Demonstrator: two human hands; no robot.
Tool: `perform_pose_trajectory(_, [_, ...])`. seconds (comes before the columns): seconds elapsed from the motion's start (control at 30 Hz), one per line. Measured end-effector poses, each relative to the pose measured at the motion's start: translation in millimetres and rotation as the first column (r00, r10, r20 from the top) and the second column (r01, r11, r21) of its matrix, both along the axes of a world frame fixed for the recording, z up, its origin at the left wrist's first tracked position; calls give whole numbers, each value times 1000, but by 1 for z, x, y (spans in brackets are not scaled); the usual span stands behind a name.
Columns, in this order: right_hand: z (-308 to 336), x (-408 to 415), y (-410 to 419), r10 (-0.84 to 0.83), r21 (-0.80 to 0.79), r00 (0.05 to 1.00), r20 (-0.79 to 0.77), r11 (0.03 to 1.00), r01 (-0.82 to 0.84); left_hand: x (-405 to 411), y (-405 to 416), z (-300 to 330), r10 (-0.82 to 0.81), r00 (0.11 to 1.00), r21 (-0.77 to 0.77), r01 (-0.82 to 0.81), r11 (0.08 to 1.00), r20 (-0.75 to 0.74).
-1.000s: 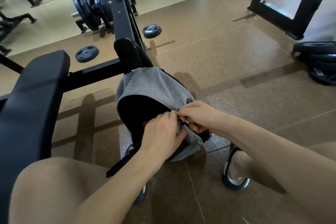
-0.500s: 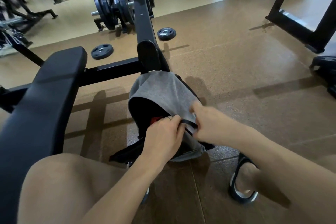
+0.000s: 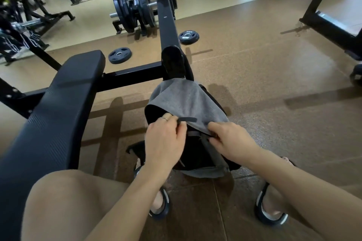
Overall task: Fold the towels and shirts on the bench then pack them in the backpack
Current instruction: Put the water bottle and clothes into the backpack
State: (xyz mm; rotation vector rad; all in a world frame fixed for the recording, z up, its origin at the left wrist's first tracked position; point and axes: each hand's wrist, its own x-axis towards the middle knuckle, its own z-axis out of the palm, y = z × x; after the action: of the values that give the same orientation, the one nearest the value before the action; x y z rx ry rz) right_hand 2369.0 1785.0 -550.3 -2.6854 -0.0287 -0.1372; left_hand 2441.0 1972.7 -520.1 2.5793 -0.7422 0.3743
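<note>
A grey and black backpack (image 3: 184,100) stands on the floor between my feet, its grey flap folded down over the top. My left hand (image 3: 165,143) pinches a dark strap (image 3: 188,119) at the flap's edge. My right hand (image 3: 229,139) grips the flap's lower edge and the strap or buckle beneath it. The black bench (image 3: 58,107) runs along my left side, its pad bare. No towels or shirts show; the bag's inside is hidden.
The bench's black steel frame (image 3: 168,25) rises right behind the backpack. Two small weight plates (image 3: 119,55) (image 3: 189,36) lie on the brown floor beyond. A loaded barbell rack (image 3: 137,6) stands farther back. Another machine frame (image 3: 329,21) is at right. My sandalled feet flank the bag.
The view has shifted up and to the left, so the bag sits more to the right. My left hand has pulled the dark strap out, and the red item seen inside is now covered.
</note>
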Motion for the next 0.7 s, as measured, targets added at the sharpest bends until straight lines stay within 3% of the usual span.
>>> perform_pose_trajectory(0.1, [2, -5, -7, -21, 22, 1000, 5, 1000, 21, 16, 7, 3, 113, 987, -93, -124, 988, -111])
perform_pose_trajectory(0.23, [7, -13, -14, -62, 38, 998, -11, 997, 62, 35, 16, 10, 214, 952, -73, -234, 969, -218])
perform_pose_trajectory(0.37, [14, -15, -25, -180, -11, 979, -100, 984, 180, 62, 45, -4, 409, 808, -42, -468, 883, -423])
perform_pose_trajectory(0.5, [25, -9, -25, -297, -192, 930, -215, 947, 258, 58, 58, -7, 252, 777, -202, -435, 877, -577])
perform_pose_trajectory(0.6, [33, 3, -10, -262, -266, 965, -18, 932, 248, 44, 56, -6, 230, 817, -214, -391, 895, -530])
perform_pose_trajectory(0.7, [40, 29, 18, -35, -216, 983, 179, 974, 74, 35, 57, -5, 225, 861, -183, -339, 923, -456])
